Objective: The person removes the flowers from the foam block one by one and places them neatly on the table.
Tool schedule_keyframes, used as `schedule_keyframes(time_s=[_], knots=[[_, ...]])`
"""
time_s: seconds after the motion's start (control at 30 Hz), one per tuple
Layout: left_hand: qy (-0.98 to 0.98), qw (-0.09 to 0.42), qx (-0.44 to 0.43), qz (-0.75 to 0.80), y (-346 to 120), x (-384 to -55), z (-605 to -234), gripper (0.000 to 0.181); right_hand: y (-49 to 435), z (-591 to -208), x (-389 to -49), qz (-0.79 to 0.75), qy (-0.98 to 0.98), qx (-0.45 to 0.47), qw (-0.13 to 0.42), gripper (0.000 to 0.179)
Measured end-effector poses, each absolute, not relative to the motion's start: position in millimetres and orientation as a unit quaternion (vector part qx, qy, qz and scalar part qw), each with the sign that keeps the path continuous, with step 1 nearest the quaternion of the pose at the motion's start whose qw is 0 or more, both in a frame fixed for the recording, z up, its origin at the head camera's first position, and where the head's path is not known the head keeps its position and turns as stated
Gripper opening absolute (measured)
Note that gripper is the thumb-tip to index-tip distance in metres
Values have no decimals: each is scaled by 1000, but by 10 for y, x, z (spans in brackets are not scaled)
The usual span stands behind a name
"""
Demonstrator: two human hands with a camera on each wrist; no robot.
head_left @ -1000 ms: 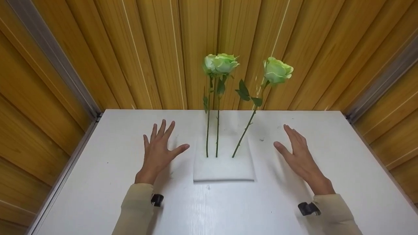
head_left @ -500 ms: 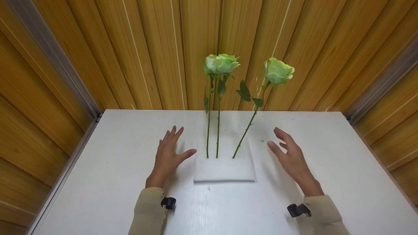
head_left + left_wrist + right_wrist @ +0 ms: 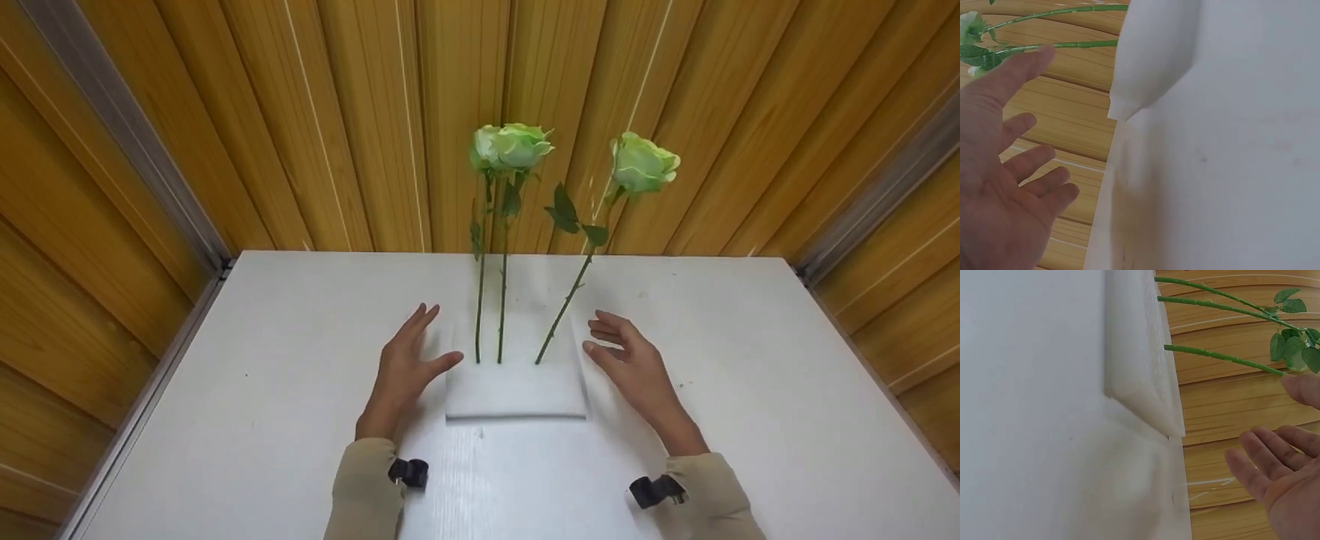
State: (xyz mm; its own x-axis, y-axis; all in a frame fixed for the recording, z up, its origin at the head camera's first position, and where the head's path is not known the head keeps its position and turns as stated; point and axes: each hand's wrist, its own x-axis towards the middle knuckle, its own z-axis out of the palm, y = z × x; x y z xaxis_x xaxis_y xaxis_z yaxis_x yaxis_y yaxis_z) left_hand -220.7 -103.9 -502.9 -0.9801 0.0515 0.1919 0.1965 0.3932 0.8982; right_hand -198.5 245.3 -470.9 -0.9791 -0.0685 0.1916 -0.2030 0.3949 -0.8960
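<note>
Three green roses (image 3: pixel 646 163) in one white block (image 3: pixel 517 394)

Holds left hand (image 3: pixel 402 375) just left of the head view's lower centre, right hand (image 3: pixel 636 369) to its right, thumbs (image 3: pixel 445 363) apart from loosely bent fingers (image 3: pixel 409 330).

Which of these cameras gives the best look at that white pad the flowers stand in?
The head view: it takes in the white pad from side to side, with all three stems standing in it. The two wrist views each show just one end, cut off by the picture's top edge.
</note>
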Motion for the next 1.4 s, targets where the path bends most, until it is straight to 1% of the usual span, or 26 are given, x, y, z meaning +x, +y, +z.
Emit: schedule_keyframes(time_s=[0.3, 0.67, 0.93, 1.1, 1.4], knots=[[-810, 61, -91, -577, -944, -2220, -5090, 73, 2259, -4857, -2030, 586, -806, 69, 53, 45], [-780, 24, -96, -618, -878, -2205, -5212, 67, 2104, -5049, -2018, 606, -791, 53, 62, 35], [-776, 15, -107, -621, -859, -2230, -5234, 65, 2053, -5075, -2080, 615, -783, 68, 64, 29], [-789, 20, -110, -604, -853, -2224, -5230, 63, 2011, -5083, -2105, 616, -783, 60, 64, 26], [-793, 6, -91, -602, -848, -2221, -5274, 58, 1931, -5092, -2126, 614, -786, 36, 64, 23]])
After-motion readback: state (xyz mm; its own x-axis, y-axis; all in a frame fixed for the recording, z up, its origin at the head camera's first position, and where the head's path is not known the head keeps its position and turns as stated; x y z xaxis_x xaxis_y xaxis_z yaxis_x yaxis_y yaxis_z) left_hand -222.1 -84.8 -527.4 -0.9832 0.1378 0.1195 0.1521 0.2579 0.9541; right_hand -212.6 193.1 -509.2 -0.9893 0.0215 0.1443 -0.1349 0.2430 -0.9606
